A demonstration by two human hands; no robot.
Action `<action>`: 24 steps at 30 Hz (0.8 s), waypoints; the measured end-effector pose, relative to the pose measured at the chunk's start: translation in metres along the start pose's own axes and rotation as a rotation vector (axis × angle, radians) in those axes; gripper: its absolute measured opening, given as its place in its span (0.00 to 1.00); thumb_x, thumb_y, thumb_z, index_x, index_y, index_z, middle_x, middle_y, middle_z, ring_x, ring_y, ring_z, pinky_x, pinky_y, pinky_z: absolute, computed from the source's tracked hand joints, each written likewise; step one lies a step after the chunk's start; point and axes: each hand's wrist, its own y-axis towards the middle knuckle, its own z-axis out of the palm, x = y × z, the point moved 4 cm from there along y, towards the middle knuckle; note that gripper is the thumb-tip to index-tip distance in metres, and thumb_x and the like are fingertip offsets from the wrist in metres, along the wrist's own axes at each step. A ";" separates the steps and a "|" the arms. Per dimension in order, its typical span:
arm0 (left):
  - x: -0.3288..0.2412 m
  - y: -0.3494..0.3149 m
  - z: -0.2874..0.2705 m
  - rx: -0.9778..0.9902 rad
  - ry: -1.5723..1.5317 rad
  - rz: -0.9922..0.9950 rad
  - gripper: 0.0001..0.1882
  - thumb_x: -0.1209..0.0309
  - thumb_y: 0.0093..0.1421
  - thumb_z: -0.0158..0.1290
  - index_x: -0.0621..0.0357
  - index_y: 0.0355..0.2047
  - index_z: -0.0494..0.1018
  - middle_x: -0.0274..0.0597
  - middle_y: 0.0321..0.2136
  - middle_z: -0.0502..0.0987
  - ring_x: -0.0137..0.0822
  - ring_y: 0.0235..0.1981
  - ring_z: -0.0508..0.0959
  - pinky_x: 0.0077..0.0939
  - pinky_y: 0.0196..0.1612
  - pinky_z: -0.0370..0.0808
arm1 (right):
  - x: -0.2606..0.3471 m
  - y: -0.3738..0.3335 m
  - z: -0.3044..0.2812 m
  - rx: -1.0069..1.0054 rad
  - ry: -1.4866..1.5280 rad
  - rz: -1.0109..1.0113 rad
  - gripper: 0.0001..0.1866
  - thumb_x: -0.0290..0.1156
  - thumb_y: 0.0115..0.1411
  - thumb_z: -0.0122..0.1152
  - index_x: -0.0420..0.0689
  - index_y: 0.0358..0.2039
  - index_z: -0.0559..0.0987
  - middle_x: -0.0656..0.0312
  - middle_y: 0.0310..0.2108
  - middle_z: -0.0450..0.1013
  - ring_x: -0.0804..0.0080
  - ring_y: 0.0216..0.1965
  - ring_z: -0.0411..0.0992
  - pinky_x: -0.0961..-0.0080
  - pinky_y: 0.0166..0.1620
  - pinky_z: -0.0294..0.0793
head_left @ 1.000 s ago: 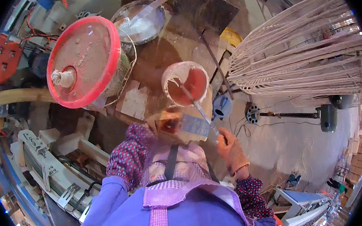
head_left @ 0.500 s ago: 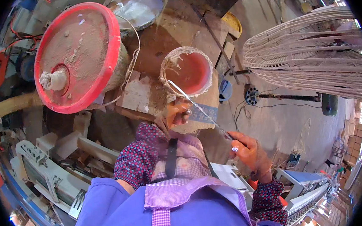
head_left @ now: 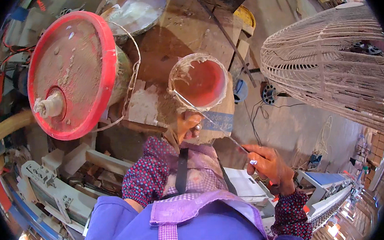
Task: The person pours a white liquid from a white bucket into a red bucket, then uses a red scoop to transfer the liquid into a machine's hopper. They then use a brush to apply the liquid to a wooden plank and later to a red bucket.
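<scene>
My right hand (head_left: pixel 270 164) is closed around the lower end of a long, thin tool (head_left: pixel 215 122) with a pale smeared far part. The tool's tip meets the left rim of a small bucket (head_left: pixel 222 68), which is red inside and caked with beige paste. Just below the bucket's near side is my left hand (head_left: pixel 188 125), its fingers curled in. Whatever those fingers grip is hidden. Both hands are orange-stained or gloved; I cannot tell which. A big round cage of beige cords or rods (head_left: pixel 320 62) lies sideways on a stand to the right.
A large bucket with a red-rimmed, dusty lid (head_left: pixel 73 70) and a wire handle stands at the left. Behind it sits a basin (head_left: pixel 136 11) with whitish contents. Boards (head_left: pixel 241 55) and a dark bar (head_left: pixel 226 36) lie beyond the small bucket. Machinery (head_left: pixel 55 194) fills the lower left.
The tool looks narrower, and its tip stays at the small bucket's rim. My right hand has shifted slightly right and down. The cord cage shows a different side and sits lower in view.
</scene>
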 end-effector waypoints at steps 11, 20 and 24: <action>-0.004 -0.004 0.011 -0.033 -0.059 0.009 0.14 0.74 0.56 0.52 0.68 0.42 0.73 0.37 0.19 0.70 0.28 0.15 0.69 0.21 0.17 0.67 | 0.025 -0.004 -0.003 0.088 0.082 0.124 0.22 0.40 0.65 0.45 0.42 0.55 0.72 0.65 0.19 0.72 0.86 0.13 0.58 0.85 0.18 0.59; 0.015 0.012 0.023 -0.188 -0.275 -0.104 0.05 0.72 0.56 0.54 0.58 0.27 0.70 0.38 0.20 0.70 0.28 0.18 0.71 0.24 0.16 0.66 | 0.046 -0.015 0.001 0.006 0.017 0.210 0.20 0.40 0.66 0.44 0.45 0.52 0.74 0.68 0.17 0.69 0.87 0.13 0.57 0.86 0.17 0.55; 0.017 0.015 0.024 -0.089 -0.357 -0.123 0.06 0.71 0.57 0.54 0.58 0.29 0.70 0.39 0.20 0.71 0.29 0.18 0.71 0.25 0.16 0.66 | 0.062 -0.017 0.003 0.017 0.031 0.288 0.20 0.40 0.66 0.44 0.44 0.52 0.74 0.69 0.17 0.68 0.87 0.14 0.59 0.85 0.18 0.57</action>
